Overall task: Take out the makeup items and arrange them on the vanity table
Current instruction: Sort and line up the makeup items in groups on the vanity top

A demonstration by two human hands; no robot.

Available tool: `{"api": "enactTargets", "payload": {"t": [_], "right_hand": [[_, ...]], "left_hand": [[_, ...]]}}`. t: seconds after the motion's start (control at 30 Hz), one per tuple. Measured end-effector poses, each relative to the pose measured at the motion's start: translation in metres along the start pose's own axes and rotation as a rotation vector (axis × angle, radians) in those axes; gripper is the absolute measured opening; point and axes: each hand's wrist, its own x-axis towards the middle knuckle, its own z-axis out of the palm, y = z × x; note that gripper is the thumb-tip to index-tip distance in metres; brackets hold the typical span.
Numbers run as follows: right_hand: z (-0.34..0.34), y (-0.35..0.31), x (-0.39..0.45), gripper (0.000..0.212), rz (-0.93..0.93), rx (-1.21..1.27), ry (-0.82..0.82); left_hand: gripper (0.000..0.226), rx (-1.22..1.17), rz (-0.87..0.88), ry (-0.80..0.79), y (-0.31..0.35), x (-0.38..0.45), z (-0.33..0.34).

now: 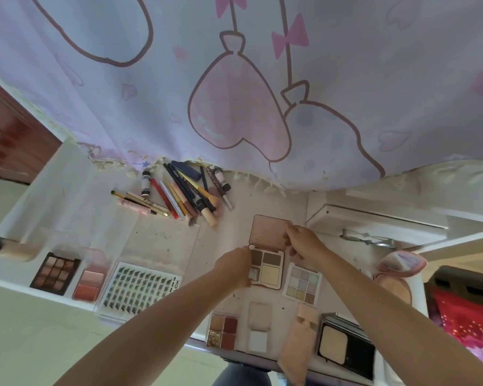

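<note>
**Two hands settle an open palette among the rest**

Both hands work one item: the pink square four-pan contour palette [267,264], lying open near the middle of the white vanity table [67,207]. The left hand [236,264] pinches the base's left edge, seemingly to steady it, while the right hand [304,242] grips the raised lid's right corner, fingers curled round it. Beside it sits a pastel nine-pan palette [303,282]; towards the back edge, pencils and brushes [184,190] lie fanned together, apparently grouped by kind.
</note>
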Motion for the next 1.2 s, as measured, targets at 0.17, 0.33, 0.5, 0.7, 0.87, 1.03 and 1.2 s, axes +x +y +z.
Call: {"api": "enactTargets", "payload": {"t": [0.17, 0.33, 0.5, 0.7, 0.87, 1.03, 1.2], "right_hand": [[-0.006, 0.006, -0.006, 0.041, 0.022, 0.004, -0.036], [-0.016, 0.007, -0.016, 0.036, -0.065, -0.044, -0.004], [-0.020, -0.004, -0.034, 0.023, -0.348, -0.211, 0.305], [0.003, -0.047, -0.031, 0.020, -0.618, -0.376, 0.202], [0.040, -0.076, -0.018, 0.026, -0.609, -0.455, 0.096], [0.078, -0.105, 0.002, 0.038, -0.380, -0.323, 0.124], [0.107, -0.121, 0.023, 0.047, -0.223, -0.284, 0.190]], "left_hand": [[0.049, 0.036, 0.003, 0.001, 0.004, -0.003, -0.001], [0.050, 0.006, -0.011, 0.020, 0.006, -0.010, -0.009], [0.049, -0.015, -0.110, 0.158, -0.018, -0.028, -0.034], [0.040, 0.017, -0.225, 0.422, -0.061, -0.059, -0.070], [0.046, 0.022, -0.247, 0.474, -0.091, -0.070, -0.073], [0.045, 0.046, -0.147, 0.407, -0.131, -0.058, -0.077], [0.047, 0.063, 0.047, 0.352, -0.182, -0.039, -0.098]]}}
